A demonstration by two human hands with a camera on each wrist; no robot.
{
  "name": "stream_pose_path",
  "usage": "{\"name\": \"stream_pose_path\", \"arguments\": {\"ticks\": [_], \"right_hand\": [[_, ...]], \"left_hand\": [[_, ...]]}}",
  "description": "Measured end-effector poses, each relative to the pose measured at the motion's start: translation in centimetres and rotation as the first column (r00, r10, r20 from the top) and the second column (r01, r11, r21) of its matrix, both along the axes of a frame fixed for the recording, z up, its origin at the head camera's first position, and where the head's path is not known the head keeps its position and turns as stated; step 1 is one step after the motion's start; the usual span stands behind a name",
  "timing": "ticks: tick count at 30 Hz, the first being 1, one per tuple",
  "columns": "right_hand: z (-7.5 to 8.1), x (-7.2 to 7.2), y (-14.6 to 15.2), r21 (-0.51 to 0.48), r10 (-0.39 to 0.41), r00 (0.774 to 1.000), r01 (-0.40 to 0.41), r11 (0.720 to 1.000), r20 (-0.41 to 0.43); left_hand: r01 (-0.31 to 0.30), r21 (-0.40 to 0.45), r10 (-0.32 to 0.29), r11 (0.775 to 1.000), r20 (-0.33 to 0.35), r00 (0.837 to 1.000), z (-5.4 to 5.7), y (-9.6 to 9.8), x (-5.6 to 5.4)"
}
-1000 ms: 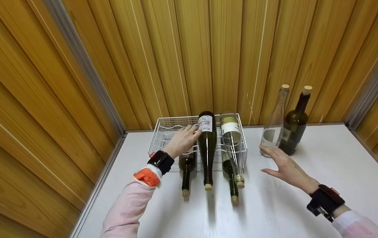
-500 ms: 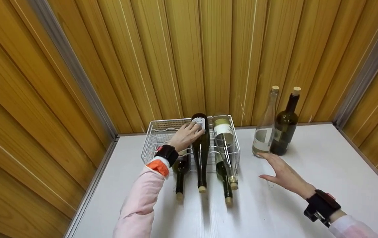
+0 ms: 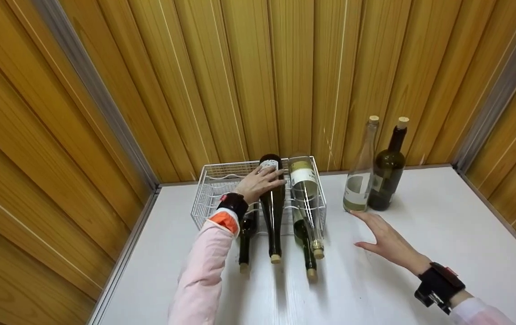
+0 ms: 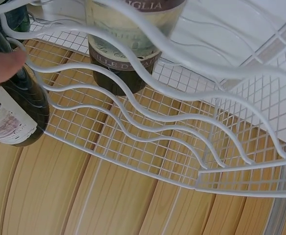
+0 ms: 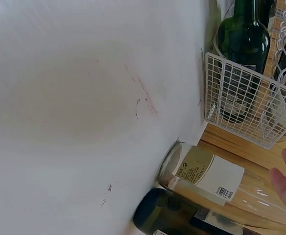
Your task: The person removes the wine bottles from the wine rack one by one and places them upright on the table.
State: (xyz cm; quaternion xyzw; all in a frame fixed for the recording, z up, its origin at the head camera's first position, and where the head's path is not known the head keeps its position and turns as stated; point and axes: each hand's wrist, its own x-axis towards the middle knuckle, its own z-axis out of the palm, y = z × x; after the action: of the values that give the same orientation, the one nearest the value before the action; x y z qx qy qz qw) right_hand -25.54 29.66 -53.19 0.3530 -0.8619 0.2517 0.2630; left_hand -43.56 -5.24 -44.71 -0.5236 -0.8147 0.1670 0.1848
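My left hand (image 3: pixel 261 184) lies across the upper part of a dark wine bottle (image 3: pixel 273 225), fingers spread over its label. That bottle lies in the middle of the top tier of a white wire rack (image 3: pixel 197 198), corked neck toward me. The left wrist view shows its pale label (image 4: pixel 8 117) with a thumb and fingertip alongside. My right hand (image 3: pixel 389 238) hovers over the table with fingers extended and thumb apart, holding nothing. Its fingertips are close by the base of a standing clear bottle (image 3: pixel 357 188). Beside that bottle stands a dark corked bottle (image 3: pixel 388 178).
A clear bottle (image 3: pixel 304 176) lies on the rack's top right, above a green bottle (image 3: pixel 309 257) in the lower tier. Another dark bottle (image 3: pixel 245 243) sits low on the left. Wood-look panels (image 3: pixel 240 81) stand behind the white table (image 3: pixel 163 266).
My left hand has slid rightward, from beside the middle dark bottle to over it. The view has shifted slightly. My right hand stays nearly in place by the clear bottle.
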Motion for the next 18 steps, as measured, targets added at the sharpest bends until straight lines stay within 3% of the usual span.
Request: {"name": "stream_pose_path", "arguments": {"ticks": [8,18], "right_hand": [[-0.29,0.21,-0.31,0.011,-0.027,1.000,0.027,1.000,0.003],[-0.74,0.56,-0.34,-0.010,-0.029,1.000,0.029,1.000,-0.003]], "left_hand": [[0.035,0.031,-0.037,0.999,0.064,0.997,0.07,0.14,-0.30],[0.025,0.058,-0.027,0.998,0.028,0.999,-0.11,-0.49,0.06]]}}
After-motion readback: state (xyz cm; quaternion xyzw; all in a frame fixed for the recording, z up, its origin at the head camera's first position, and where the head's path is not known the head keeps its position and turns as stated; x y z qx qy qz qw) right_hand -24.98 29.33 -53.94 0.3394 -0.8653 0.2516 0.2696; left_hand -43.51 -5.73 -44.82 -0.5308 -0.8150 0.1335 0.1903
